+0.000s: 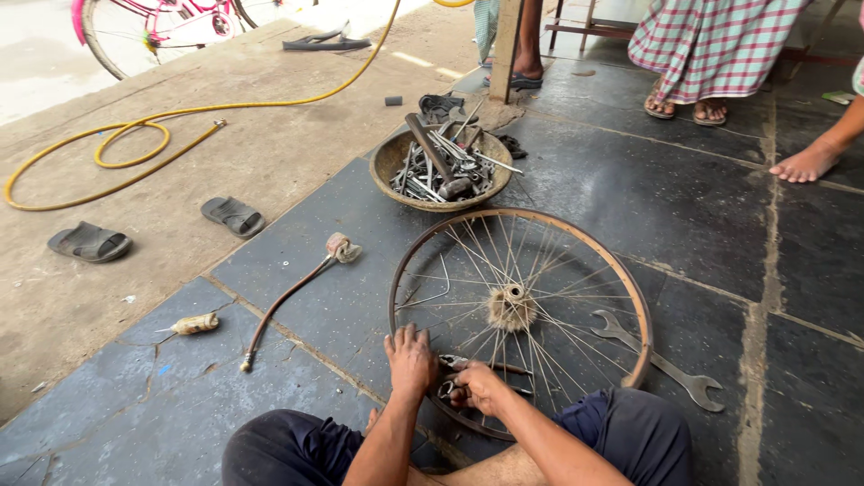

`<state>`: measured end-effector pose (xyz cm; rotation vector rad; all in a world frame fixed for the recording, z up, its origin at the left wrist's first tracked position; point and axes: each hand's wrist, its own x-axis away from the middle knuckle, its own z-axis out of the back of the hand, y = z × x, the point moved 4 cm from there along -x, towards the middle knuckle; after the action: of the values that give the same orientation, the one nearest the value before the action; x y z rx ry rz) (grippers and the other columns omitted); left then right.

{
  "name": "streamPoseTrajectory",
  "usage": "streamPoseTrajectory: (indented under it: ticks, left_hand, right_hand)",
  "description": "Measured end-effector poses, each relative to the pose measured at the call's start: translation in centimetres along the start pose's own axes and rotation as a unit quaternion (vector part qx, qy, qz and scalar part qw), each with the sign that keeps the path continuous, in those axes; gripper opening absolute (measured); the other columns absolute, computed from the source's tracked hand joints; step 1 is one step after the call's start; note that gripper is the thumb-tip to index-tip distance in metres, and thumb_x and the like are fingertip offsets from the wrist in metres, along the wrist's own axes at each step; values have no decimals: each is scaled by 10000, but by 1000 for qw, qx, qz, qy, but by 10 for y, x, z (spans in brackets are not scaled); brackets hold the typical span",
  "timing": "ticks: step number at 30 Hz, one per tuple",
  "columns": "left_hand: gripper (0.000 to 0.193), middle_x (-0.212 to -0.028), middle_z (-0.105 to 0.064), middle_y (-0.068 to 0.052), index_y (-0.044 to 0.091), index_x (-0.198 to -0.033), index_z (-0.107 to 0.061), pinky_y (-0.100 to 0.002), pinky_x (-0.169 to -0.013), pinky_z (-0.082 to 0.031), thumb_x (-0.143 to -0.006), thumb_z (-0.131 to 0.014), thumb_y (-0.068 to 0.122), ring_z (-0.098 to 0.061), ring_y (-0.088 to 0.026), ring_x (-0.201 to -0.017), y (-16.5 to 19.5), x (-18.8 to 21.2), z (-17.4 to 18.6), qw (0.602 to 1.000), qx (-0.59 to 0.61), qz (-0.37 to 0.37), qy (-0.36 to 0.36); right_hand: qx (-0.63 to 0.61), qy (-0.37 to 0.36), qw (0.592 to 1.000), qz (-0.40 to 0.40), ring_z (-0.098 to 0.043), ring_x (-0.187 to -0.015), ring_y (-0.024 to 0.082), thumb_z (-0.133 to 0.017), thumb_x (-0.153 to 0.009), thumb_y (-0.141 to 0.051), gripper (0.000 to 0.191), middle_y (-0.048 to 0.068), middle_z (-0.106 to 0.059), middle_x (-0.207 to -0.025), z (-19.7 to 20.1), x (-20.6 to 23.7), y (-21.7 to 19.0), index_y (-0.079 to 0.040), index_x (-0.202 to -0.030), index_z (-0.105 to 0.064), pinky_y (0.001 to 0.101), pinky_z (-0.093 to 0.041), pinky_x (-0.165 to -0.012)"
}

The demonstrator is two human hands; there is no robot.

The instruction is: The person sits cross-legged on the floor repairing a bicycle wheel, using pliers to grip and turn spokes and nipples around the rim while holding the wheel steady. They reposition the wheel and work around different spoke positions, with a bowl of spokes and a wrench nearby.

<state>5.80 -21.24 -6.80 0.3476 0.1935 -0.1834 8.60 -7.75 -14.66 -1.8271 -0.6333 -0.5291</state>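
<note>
A rusty bicycle wheel rim [621, 279] with thin spokes lies flat on the dark stone floor, its hub [511, 306] at the centre. My left hand [410, 357] presses palm down on the near edge of the rim. Beside it, my right hand [475, 387] grips a small metal tool [450, 389] against the spokes at the near rim. My knees in dark trousers frame the bottom of the view.
A shallow bowl [387, 162] full of spokes and tools sits beyond the wheel. A large double-ended spanner [661, 360] lies at the right. A hose piece [288, 297], sandals [232, 216], a yellow hose [135, 121] and a pink bicycle [153, 22] lie left. Other people's feet [805, 162] are far right.
</note>
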Motion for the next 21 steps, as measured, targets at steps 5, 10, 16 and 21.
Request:
streamPoseTrajectory:
  ticks: [5,10,16,21]
  left_hand:
    - [536,-1611,-310,-188,89,-1298,-607,-586,-1194,-232,-835,-724,333,-189,-373,-1529,-9,-7,-12,991,54,100,-64]
    - [553,-1619,-305,-205,64,-1273,-622,-532,-1177,-294,-831,-746,372,-143,-394,-1553,-6,-8,-24,988,78,108,-79]
    - [585,-1625,-287,-203,74,-1317,-603,-522,-1199,-282,-850,-747,396,-137,-395,-1556,-1,-9,-14,985,78,118,-95]
    - [778,-1656,-226,-192,75,-1494,-409,-478,-1198,-290,-850,-742,357,-172,-397,-1539,-8,-11,-5,960,189,205,-17]
  right_hand:
    - [25,-19,999,-24,-663,-650,212,-527,-878,78,524,114,-664,-999,-2,-8,4,-96,-1368,-463,446,-605,-620]
    - [107,-11,994,-3,-617,-624,161,-639,-918,-20,428,85,-653,-957,4,-15,5,-72,-1327,-522,412,-606,-590]
    - [241,75,962,108,-605,-507,178,-729,-888,-101,173,106,-680,-738,-7,-19,5,44,-960,-667,397,-522,-429]
    - [160,41,983,84,-475,-441,188,-688,-910,-198,210,120,-667,-690,-8,-18,4,-1,-848,-651,390,-481,-398]
